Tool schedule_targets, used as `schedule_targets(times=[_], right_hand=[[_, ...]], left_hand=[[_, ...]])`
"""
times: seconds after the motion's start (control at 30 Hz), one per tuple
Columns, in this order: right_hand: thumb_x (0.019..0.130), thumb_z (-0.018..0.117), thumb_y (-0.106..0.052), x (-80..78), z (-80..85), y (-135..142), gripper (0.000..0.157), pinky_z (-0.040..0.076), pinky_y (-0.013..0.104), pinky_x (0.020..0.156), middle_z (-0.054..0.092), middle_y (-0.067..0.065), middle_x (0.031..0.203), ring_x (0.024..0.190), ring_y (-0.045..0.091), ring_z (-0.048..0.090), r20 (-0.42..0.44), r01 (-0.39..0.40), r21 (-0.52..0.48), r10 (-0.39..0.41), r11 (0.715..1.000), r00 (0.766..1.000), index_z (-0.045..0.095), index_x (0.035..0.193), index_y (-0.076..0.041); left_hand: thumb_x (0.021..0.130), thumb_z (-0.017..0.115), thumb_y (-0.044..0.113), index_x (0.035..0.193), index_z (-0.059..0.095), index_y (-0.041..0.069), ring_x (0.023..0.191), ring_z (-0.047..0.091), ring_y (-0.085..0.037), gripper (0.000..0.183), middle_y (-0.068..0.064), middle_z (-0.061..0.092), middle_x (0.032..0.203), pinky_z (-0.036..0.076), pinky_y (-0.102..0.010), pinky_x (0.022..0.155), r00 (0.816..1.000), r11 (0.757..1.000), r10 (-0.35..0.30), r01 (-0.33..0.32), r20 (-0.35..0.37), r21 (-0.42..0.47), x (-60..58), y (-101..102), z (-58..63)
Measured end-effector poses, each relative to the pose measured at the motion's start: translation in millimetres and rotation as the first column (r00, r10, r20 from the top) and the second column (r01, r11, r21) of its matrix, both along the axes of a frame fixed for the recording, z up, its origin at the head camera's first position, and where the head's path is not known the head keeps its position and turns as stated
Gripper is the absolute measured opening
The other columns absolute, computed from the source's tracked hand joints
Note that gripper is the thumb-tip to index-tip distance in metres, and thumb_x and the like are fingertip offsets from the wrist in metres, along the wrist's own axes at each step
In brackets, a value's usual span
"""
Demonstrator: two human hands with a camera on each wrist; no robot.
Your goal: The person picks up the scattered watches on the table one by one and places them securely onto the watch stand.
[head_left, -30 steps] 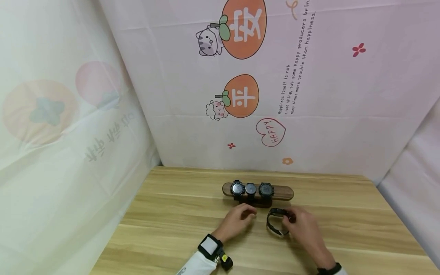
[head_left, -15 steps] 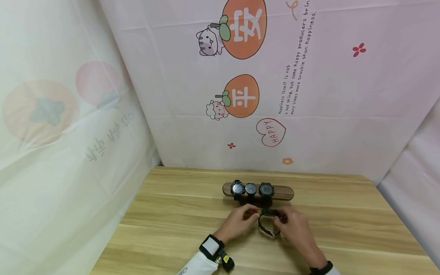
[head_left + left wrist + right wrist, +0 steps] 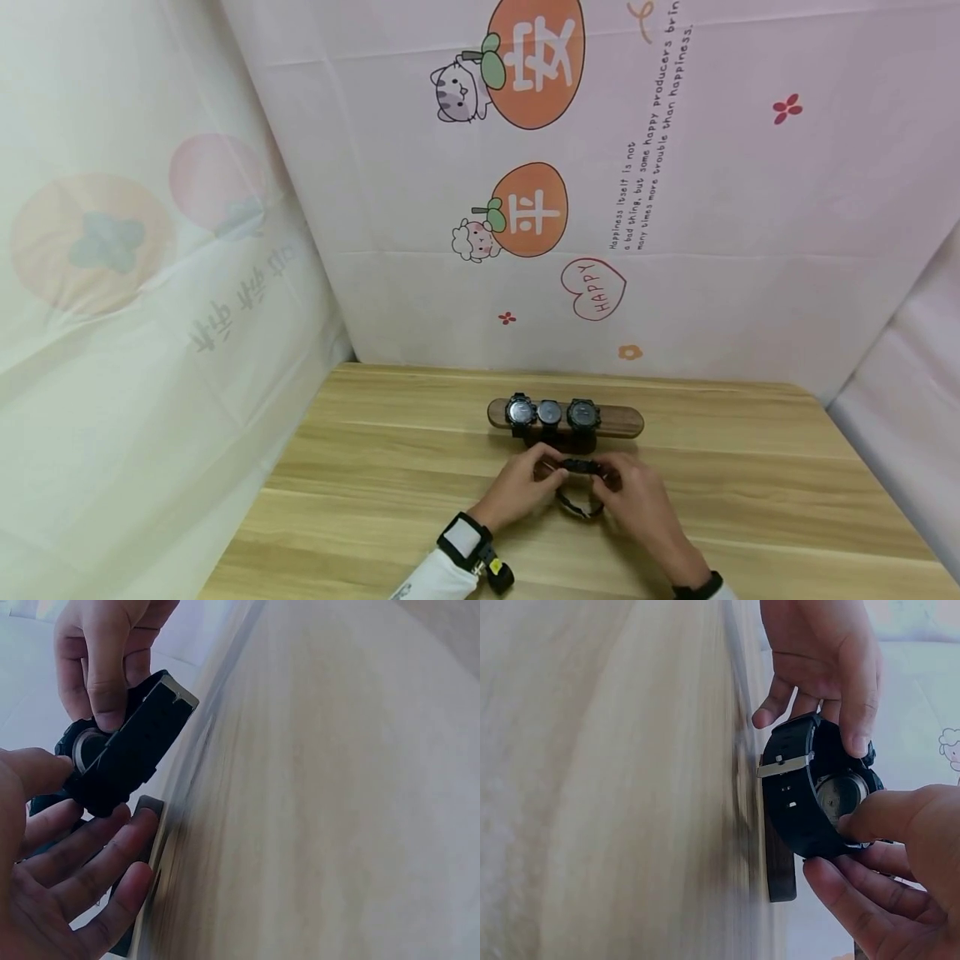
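A black wristwatch [image 3: 581, 466] with its strap buckled into a loop is held between my two hands, just in front of a wooden watch stand [image 3: 622, 422]. My left hand [image 3: 517, 487] pinches the left side of the watch case, and my right hand [image 3: 643, 507] grips its right side. From the right wrist, the metal back of the watch [image 3: 793, 802] and its silver buckle show, with the right thumb inside the loop. In the left wrist view the strap [image 3: 139, 746] hangs toward the camera. The watch's dial is hidden in these views.
Three dark watches, a left one [image 3: 520, 410], a smaller middle one [image 3: 550, 412] and a right one [image 3: 582, 414], sit on the stand. Beneath lies a wood-grain table [image 3: 360, 483]. A printed white cloth [image 3: 420, 317] rises behind it, with more cloth at both sides.
My right hand has moved left with the watch, toward the left hand. The left hand, first apart from it, has taken hold of the watch's left side.
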State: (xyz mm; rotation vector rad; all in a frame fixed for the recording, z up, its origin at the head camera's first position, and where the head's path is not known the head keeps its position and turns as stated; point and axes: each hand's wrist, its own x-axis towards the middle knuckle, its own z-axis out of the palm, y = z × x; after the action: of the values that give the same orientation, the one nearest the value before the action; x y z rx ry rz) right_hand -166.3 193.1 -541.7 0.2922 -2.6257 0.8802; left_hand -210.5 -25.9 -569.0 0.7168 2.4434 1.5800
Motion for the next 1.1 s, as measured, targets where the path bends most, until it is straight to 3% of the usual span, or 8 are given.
schedule_targets(times=[0.5,0.67,0.83,1.1], right_hand=[[0.089,0.084,-0.005,0.1,-3.2,1.9,0.025,0.061,0.022,0.067,0.075,0.008,0.105,0.083,0.014,0.072,0.059,-0.014,-0.046,0.017,0.999,0.998,0.076,0.112,-0.007],[0.093,0.082,-0.011,-0.8,-2.7,2.4,0.028,0.062,0.022,0.070,0.074,0.009,0.108,0.088,0.017,0.073,0.126,-0.018,-0.080,0.028,0.997,0.992,0.074,0.119,-0.005],[0.099,0.076,-0.018,-0.2,1.3,3.8,0.031,0.063,0.022,0.076,0.074,0.010,0.114,0.096,0.018,0.073,0.213,-0.021,-0.141,0.051,0.990,0.976,0.071,0.127,-0.006],[0.095,0.070,0.000,4.0,3.0,6.0,0.034,0.064,0.028,0.080,0.074,0.011,0.120,0.101,0.020,0.071,0.150,-0.035,-0.177,0.062,0.984,0.987,0.070,0.129,-0.005]], left_hand=[[0.108,0.066,0.026,0.128,0.066,0.015,0.094,0.069,0.003,0.023,-0.004,0.074,0.119,0.060,-0.018,0.080,0.999,0.997,0.000,0.004,-0.051,0.072,2.0,1.6,0.3],[0.108,0.065,0.024,0.128,0.065,0.014,0.095,0.069,0.001,0.022,-0.005,0.075,0.115,0.061,-0.019,0.083,0.996,0.996,0.009,0.000,-0.093,0.094,2.3,2.2,0.9],[0.109,0.063,0.023,0.131,0.064,0.013,0.103,0.069,-0.002,0.024,-0.006,0.075,0.118,0.061,-0.020,0.088,0.996,0.994,0.007,0.003,-0.089,0.112,3.2,1.6,1.2],[0.108,0.064,0.020,0.131,0.065,0.014,0.115,0.070,-0.008,0.024,-0.007,0.069,0.137,0.062,-0.021,0.092,0.996,0.989,0.008,0.005,-0.085,0.146,3.1,0.3,1.0]])
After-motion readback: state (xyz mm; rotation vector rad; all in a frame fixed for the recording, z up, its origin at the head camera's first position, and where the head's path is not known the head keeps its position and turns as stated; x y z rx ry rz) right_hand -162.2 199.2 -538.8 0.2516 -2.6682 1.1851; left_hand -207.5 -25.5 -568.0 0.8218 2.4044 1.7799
